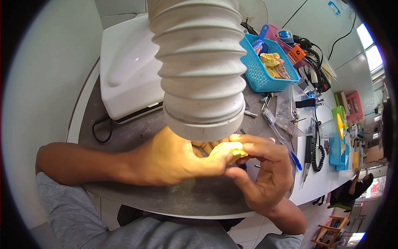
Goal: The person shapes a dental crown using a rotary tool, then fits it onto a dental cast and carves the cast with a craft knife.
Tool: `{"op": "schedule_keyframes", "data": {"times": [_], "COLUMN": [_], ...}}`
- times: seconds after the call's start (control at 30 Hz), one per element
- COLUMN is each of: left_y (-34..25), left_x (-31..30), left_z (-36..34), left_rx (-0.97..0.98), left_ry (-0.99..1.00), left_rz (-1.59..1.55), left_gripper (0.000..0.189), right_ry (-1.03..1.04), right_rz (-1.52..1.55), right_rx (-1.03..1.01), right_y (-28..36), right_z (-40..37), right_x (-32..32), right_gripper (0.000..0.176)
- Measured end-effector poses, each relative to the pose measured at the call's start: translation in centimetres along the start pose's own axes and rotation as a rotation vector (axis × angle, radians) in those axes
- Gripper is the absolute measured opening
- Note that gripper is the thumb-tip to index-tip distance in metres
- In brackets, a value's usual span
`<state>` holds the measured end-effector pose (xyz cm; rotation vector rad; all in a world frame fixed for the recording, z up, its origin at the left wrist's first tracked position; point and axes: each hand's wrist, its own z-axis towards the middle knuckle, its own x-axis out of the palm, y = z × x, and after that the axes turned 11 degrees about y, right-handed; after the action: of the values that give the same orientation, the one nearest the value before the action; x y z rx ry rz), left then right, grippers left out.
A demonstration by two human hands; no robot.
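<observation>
Just below the mouth of a ribbed white suction hose (203, 83), a small yellow plaster dental model (237, 152) is held between both hands. My left hand (178, 159) is closed on it, thumb along its near side and the other fingers partly hidden under the hose rim. From the other side my right hand (265, 170) grips the same model, its fingers on top and its thumb just below. Most of the model is covered by the fingers. Strong light falls on my left hand and the model.
A white machine housing (132, 66) stands at the back left. A blue basket (269, 85) at the back right holds yellow and pink dental models. A brush (269, 117), a handpiece (308, 155) and a clear plastic box (292, 108) lie to the right. Another person (350, 191) is far right.
</observation>
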<state>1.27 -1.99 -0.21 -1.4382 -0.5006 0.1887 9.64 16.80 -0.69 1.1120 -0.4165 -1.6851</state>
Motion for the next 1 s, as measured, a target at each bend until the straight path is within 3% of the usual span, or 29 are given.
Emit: {"op": "schedule_keyframes", "data": {"times": [0.03, 0.1, 0.13, 0.17, 0.23, 0.27, 0.6, 0.73, 0.8, 0.9, 0.93, 1.0], "left_y": [-0.2, -0.9, -0.4, -0.3, -0.2, 0.6, 0.3, 0.2, 0.2, 0.0, -0.1, 0.0], "left_x": [0.0, -0.2, -0.5, -0.8, -1.1, -1.2, -1.6, -2.0, -2.0, -1.9, -1.9, -1.9], "left_z": [-0.1, -0.3, -0.2, 0.0, 0.4, 0.9, 0.4, 0.6, 0.7, 0.6, 0.7, 0.8], "left_rx": [0.001, -0.017, 0.217, 0.213, 0.507, 0.614, 0.609, 0.704, 0.727, 0.732, 0.745, 0.758], "left_ry": [-0.004, -0.023, -0.062, -0.067, -0.071, -0.120, -0.039, 0.049, 0.061, 0.074, 0.077, 0.079], "left_rz": [-0.001, 0.427, 0.818, 0.817, 1.055, 1.075, 1.179, 1.244, 1.231, 1.216, 1.218, 1.221], "left_gripper": [0.025, 0.030, 0.036, 0.036, 0.028, 0.028, 0.028, 0.029, 0.030, 0.033, 0.033, 0.034], "right_ry": [0.004, 0.023, 0.026, -0.004, -0.030, 0.000, 0.055, 0.057, 0.181, 0.206, 0.206, 0.016], "right_rz": [0.002, 0.039, 0.043, 0.062, 0.087, 0.024, -0.098, -0.117, -0.060, -0.078, -0.078, -0.056], "right_rx": [-0.001, 0.043, 0.042, 0.090, 0.143, 0.116, 0.015, 0.016, 0.043, 0.016, 0.017, 0.044], "right_y": [0.0, 0.0, 0.2, 0.6, 1.0, 0.9, 0.9, 1.1, 1.1, 0.9, 0.9, 1.1], "right_z": [-0.1, -0.4, -0.4, -0.4, -0.4, -0.3, -0.3, -0.4, -0.8, -0.8, -0.7, -0.5], "right_x": [-0.1, -0.5, -0.3, -0.1, -0.1, -0.3, -0.8, -0.9, -1.3, -1.4, -1.2, -0.5], "right_gripper": [0.043, 0.034, 0.034, 0.030, 0.026, 0.025, 0.025, 0.027, 0.027, 0.028, 0.028, 0.030]}}
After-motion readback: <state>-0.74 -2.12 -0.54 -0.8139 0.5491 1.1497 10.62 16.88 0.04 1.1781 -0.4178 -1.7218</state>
